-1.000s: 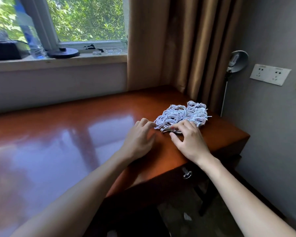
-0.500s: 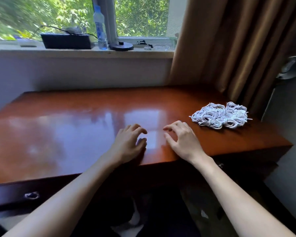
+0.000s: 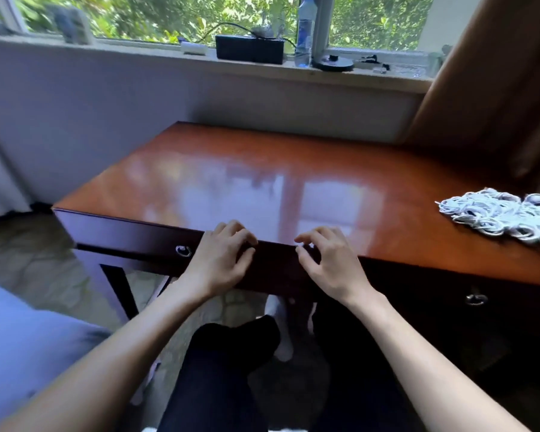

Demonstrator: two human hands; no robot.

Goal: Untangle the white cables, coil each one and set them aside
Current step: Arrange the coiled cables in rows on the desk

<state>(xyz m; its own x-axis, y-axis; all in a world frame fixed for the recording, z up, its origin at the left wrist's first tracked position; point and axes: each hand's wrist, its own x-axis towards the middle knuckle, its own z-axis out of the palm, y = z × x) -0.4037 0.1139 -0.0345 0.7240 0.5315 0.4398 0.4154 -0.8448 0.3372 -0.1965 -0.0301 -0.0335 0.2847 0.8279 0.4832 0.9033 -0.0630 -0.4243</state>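
Resting at the near edge of the desk [image 3: 237,169], both hands are empty: the left hand [image 3: 222,260] lies at about 7 o'clock of the desk top with fingers loosely curled and a little apart, and the right hand [image 3: 328,263] sits just beside it toward 5 o'clock, fingers half bent and spread, thumb out, gripping nothing. The white cables [image 3: 499,215] lie in one heap at about 3 o'clock on the desk, well apart from either hand, near the curtain [image 3: 496,88]. The heap looks like many small loops packed together; whether any strand remains knotted I cannot tell. No cable is in hand, so this reads as a pause between cables. The next move would likely be a reach to 3 o'clock with the right hand, picking out a single loose end rather than dragging the whole heap.
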